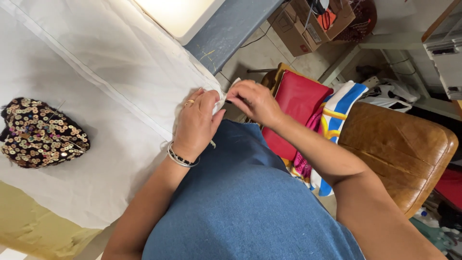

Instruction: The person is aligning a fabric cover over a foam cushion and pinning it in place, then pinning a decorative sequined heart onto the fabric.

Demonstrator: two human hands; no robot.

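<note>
- The left hand (197,126) and the right hand (255,101) meet at the edge of the white cloth (110,86), each grip pinched on its corner.
- That cloth lies spread over the table (231,26), its corner hanging off the near edge.
- A sequined pincushion (42,134) sits on the cloth, well apart from the hands.
- A brown chair (399,149) stands to the right, with a red cushion (296,103) beside it.
</note>
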